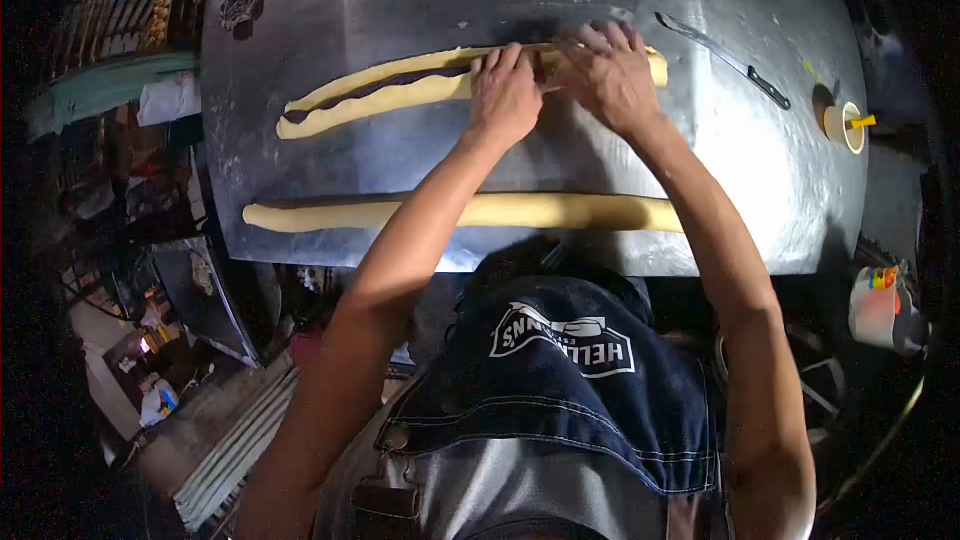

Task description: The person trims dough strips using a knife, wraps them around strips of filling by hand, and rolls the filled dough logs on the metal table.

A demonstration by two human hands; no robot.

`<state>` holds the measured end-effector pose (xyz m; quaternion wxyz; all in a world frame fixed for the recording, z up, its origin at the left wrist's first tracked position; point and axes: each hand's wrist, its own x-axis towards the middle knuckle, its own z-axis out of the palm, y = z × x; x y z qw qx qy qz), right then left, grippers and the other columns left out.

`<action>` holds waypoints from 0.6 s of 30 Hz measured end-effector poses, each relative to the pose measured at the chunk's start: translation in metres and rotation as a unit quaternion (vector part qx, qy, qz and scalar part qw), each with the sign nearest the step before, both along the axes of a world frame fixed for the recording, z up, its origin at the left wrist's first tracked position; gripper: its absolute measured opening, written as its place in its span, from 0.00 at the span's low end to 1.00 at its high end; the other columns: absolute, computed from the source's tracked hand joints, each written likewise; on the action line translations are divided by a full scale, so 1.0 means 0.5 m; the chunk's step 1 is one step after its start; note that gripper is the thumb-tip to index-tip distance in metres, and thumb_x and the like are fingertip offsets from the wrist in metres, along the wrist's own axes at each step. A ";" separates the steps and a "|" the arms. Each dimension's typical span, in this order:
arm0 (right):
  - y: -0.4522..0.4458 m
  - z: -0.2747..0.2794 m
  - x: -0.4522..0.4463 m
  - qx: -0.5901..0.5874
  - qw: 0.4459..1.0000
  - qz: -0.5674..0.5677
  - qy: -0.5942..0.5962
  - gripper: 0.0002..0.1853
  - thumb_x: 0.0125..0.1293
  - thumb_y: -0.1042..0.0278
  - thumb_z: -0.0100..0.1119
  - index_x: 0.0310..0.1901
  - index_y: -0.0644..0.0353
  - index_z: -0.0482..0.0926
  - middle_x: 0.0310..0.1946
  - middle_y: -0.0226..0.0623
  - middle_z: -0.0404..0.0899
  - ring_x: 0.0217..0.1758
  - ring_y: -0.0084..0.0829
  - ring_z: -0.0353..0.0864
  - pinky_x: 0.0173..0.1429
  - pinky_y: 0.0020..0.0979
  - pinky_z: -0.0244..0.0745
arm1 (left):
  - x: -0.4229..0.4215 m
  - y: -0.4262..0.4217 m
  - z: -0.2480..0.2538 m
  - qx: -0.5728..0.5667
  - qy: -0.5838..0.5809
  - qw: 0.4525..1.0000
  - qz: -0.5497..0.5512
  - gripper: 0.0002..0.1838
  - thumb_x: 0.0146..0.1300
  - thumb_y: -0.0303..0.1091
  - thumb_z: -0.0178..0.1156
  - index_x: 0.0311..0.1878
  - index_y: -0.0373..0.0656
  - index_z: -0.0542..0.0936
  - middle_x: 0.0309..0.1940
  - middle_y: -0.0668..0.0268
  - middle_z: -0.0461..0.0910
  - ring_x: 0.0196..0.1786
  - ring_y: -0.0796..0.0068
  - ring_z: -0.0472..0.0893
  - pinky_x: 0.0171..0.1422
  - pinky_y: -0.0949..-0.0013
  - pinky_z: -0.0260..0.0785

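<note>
A long strip of yellow dough [400, 94] with a dark filling along its middle lies across the metal table. My left hand [506, 92] grips the dough's edge near the middle of the strip, fingers bent over it. Just to the right, my right hand [612, 75] is at the same strip, its fingers curled and blurred by motion, so what they hold is hard to make out. Right of my right hand the strip's end looks closed over. Nearer to me, a long smooth dough roll [520, 210] lies parallel to the strip, passing under my forearms.
A knife [725, 58] with a black handle lies at the upper right of the metal table [350, 165]. Beside it at the right edge stands a cup [843, 127] with a yellow handle sticking out. A crumpled dark-and-light item [242, 0] sits at the upper left.
</note>
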<state>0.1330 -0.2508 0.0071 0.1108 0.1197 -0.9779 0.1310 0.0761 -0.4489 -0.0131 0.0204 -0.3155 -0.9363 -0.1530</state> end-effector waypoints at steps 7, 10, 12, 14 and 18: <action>-0.013 -0.073 -0.034 -0.031 0.999 -0.020 -0.021 0.21 0.69 0.45 0.67 0.60 0.38 0.87 0.57 0.26 0.83 0.62 0.42 0.79 0.65 0.50 0.71 | 0.004 -0.037 0.010 0.141 0.001 0.990 -0.001 0.20 0.75 0.47 0.64 0.60 0.42 0.83 0.55 0.58 0.81 0.60 0.49 0.79 0.69 0.44 0.67; -0.020 -0.020 -0.054 -0.002 0.995 -0.037 -0.087 0.21 0.67 0.51 0.69 0.60 0.41 0.88 0.54 0.25 0.84 0.59 0.40 0.80 0.69 0.48 0.69 | -0.005 -0.087 0.010 0.018 0.020 1.000 -0.009 0.22 0.76 0.49 0.64 0.60 0.42 0.82 0.56 0.58 0.81 0.62 0.52 0.78 0.71 0.47 0.64; -0.036 -0.010 -0.042 0.000 0.999 -0.029 -0.019 0.22 0.66 0.50 0.70 0.60 0.41 0.88 0.55 0.25 0.84 0.60 0.39 0.79 0.70 0.49 0.68 | -0.005 -0.070 -0.003 0.005 0.039 0.999 0.028 0.18 0.77 0.46 0.62 0.57 0.42 0.83 0.55 0.57 0.81 0.62 0.52 0.78 0.69 0.46 0.64; -0.073 -0.020 -0.022 -0.082 0.997 0.011 0.003 0.24 0.63 0.52 0.72 0.62 0.40 0.87 0.58 0.24 0.84 0.63 0.40 0.78 0.72 0.51 0.68 | -0.011 -0.064 -0.001 -0.001 0.000 0.999 0.051 0.17 0.77 0.46 0.60 0.56 0.42 0.82 0.57 0.57 0.82 0.64 0.51 0.78 0.71 0.45 0.64; -0.089 -0.063 -0.037 -0.043 0.998 -0.033 0.015 0.22 0.65 0.54 0.72 0.61 0.40 0.87 0.60 0.24 0.84 0.61 0.42 0.79 0.68 0.51 0.70 | -0.018 -0.076 0.024 0.053 -0.120 0.989 0.075 0.21 0.77 0.52 0.60 0.58 0.45 0.83 0.60 0.57 0.82 0.68 0.49 0.78 0.77 0.45 0.62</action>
